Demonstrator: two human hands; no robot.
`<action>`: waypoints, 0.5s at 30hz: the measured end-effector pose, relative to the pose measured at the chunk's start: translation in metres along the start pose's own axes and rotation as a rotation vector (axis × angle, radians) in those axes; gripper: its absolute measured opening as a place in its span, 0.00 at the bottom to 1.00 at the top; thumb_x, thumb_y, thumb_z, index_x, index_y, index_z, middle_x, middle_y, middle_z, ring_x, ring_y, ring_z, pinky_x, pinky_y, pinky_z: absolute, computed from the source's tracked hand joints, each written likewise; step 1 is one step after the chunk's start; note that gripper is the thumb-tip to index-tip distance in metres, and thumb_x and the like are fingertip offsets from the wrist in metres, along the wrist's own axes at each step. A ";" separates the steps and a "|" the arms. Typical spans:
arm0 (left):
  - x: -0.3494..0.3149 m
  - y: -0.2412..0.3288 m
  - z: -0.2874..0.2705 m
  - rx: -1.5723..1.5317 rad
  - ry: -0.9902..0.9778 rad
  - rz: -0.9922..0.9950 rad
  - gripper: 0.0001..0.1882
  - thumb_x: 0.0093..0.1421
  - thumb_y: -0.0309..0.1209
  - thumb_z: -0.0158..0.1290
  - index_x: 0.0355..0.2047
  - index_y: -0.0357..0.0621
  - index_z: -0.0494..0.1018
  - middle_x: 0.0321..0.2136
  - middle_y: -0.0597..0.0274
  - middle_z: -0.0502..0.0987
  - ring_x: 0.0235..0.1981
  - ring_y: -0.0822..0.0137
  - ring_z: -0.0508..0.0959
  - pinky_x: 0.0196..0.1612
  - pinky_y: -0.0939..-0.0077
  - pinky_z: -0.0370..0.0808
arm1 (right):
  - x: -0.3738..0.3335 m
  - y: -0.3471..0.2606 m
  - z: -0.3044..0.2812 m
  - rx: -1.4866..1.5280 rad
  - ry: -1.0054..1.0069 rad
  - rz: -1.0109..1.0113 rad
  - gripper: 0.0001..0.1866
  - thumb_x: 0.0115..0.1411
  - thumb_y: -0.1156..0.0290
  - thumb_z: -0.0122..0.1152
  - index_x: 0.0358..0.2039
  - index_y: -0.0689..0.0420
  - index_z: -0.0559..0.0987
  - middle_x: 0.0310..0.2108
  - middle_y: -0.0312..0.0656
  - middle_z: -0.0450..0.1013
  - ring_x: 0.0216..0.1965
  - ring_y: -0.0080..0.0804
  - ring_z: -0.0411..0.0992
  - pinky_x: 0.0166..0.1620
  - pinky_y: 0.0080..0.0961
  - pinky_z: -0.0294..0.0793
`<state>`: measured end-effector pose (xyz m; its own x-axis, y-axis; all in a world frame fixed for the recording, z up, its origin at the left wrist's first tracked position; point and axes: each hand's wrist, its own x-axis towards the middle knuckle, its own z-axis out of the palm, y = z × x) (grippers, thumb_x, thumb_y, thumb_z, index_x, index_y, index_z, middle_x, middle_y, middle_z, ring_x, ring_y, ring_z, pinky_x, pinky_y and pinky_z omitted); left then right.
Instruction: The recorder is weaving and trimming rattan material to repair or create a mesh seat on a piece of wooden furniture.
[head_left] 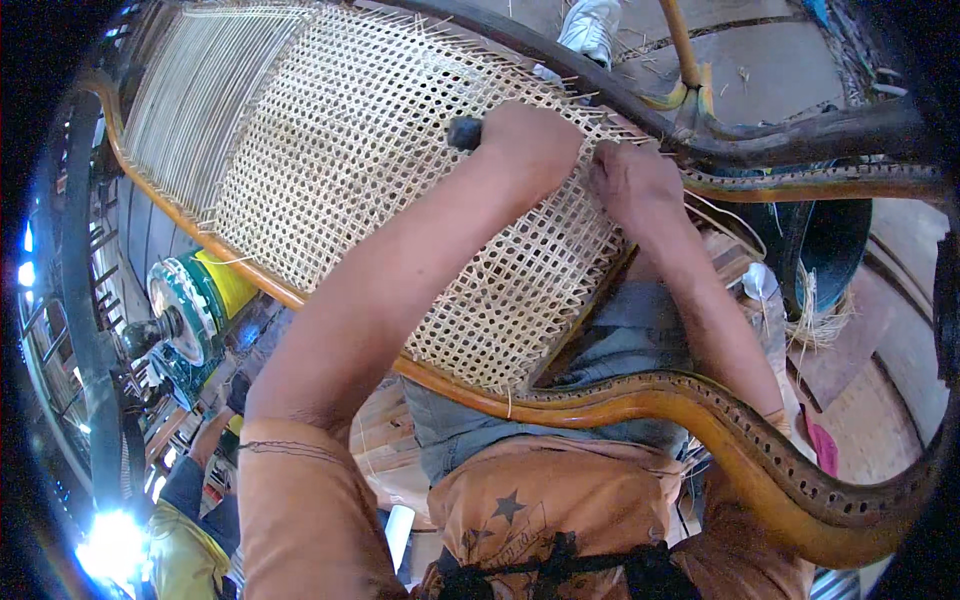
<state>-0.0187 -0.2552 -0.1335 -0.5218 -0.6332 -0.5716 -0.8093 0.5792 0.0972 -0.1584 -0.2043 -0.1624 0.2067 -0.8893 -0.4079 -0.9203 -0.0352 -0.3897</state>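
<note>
A pale woven cane panel [380,170], stretched in a curved orange-brown wooden chair frame [700,420], is spread beneath both hands, the left hand [530,140] being closed around a dark-handled tool [463,132] at its upper edge, while just beside it the right hand [635,180] is pinched on cane strands [720,215].

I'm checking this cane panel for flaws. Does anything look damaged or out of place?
Nothing looks broken. The woven cane panel is unfinished: loose strand ends stick out along its far edge, near the left hand, which grips a dark-handled tool, and the right hand. The wooden frame's holes there are empty.
</note>
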 end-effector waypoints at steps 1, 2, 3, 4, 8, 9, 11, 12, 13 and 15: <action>0.001 0.000 -0.004 -0.010 0.015 -0.004 0.10 0.51 0.28 0.46 0.30 0.44 0.77 0.30 0.56 0.78 0.33 0.60 0.78 0.33 0.67 0.74 | -0.003 -0.001 0.001 -0.143 0.111 -0.064 0.11 0.50 0.64 0.53 0.29 0.58 0.74 0.30 0.48 0.71 0.33 0.46 0.69 0.38 0.38 0.69; 0.000 -0.006 -0.009 -0.012 0.018 -0.009 0.10 0.51 0.28 0.46 0.30 0.44 0.77 0.30 0.56 0.78 0.33 0.60 0.78 0.33 0.67 0.74 | -0.004 -0.002 0.002 -0.286 0.222 -0.128 0.09 0.50 0.65 0.54 0.30 0.55 0.74 0.33 0.44 0.71 0.37 0.43 0.69 0.39 0.36 0.69; -0.001 -0.011 -0.017 -0.022 -0.035 -0.041 0.10 0.51 0.33 0.47 0.29 0.43 0.76 0.29 0.54 0.77 0.32 0.56 0.78 0.34 0.64 0.74 | -0.004 0.000 -0.001 -0.292 0.220 -0.118 0.09 0.50 0.65 0.54 0.30 0.55 0.74 0.33 0.44 0.71 0.37 0.43 0.69 0.39 0.36 0.69; -0.005 -0.018 -0.019 -0.030 -0.093 -0.083 0.13 0.51 0.37 0.48 0.28 0.42 0.75 0.29 0.53 0.77 0.31 0.53 0.77 0.35 0.62 0.74 | 0.000 -0.002 -0.002 -0.250 0.203 -0.184 0.09 0.49 0.67 0.52 0.31 0.55 0.75 0.35 0.43 0.70 0.41 0.41 0.67 0.41 0.34 0.69; -0.023 -0.037 -0.009 -0.040 -0.030 -0.139 0.14 0.51 0.41 0.49 0.28 0.43 0.75 0.29 0.53 0.76 0.31 0.54 0.77 0.35 0.61 0.73 | 0.011 0.013 0.009 -0.173 0.262 -0.381 0.07 0.49 0.70 0.53 0.30 0.54 0.74 0.33 0.41 0.69 0.41 0.40 0.66 0.40 0.32 0.69; -0.026 -0.036 -0.010 -0.043 -0.031 -0.142 0.14 0.51 0.41 0.49 0.28 0.43 0.75 0.29 0.53 0.76 0.31 0.54 0.77 0.35 0.61 0.73 | 0.012 0.013 0.008 -0.173 0.259 -0.384 0.07 0.49 0.70 0.53 0.30 0.54 0.74 0.33 0.41 0.69 0.41 0.40 0.66 0.40 0.32 0.69; -0.032 -0.036 -0.011 -0.042 -0.024 -0.148 0.15 0.51 0.42 0.49 0.28 0.43 0.75 0.28 0.53 0.76 0.31 0.55 0.77 0.35 0.61 0.73 | 0.015 0.013 0.001 -0.166 0.167 -0.477 0.06 0.48 0.69 0.53 0.28 0.54 0.74 0.32 0.40 0.69 0.40 0.39 0.67 0.40 0.33 0.70; -0.032 -0.039 -0.013 -0.044 -0.023 -0.147 0.15 0.51 0.42 0.49 0.28 0.43 0.75 0.28 0.53 0.76 0.31 0.55 0.77 0.35 0.61 0.73 | 0.016 0.013 -0.001 -0.169 0.166 -0.476 0.06 0.48 0.69 0.53 0.28 0.54 0.74 0.32 0.40 0.69 0.40 0.39 0.67 0.40 0.33 0.70; -0.034 -0.045 -0.016 -0.030 -0.055 -0.167 0.15 0.51 0.42 0.49 0.28 0.43 0.75 0.28 0.52 0.76 0.31 0.55 0.77 0.35 0.62 0.73 | 0.017 0.014 -0.004 -0.235 0.122 -0.478 0.06 0.49 0.69 0.53 0.27 0.55 0.74 0.32 0.40 0.69 0.39 0.39 0.68 0.39 0.33 0.70; -0.041 -0.056 -0.018 -0.017 -0.086 -0.189 0.15 0.50 0.42 0.49 0.28 0.43 0.75 0.28 0.52 0.76 0.31 0.55 0.77 0.35 0.62 0.73 | 0.020 0.013 -0.005 -0.302 0.078 -0.482 0.06 0.49 0.68 0.53 0.26 0.55 0.75 0.33 0.40 0.69 0.39 0.39 0.68 0.39 0.33 0.71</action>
<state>0.0436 -0.2709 -0.1007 -0.3356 -0.6832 -0.6486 -0.8955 0.4451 -0.0055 -0.1678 -0.2251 -0.1714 0.6122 -0.7710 -0.1755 -0.7843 -0.5639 -0.2585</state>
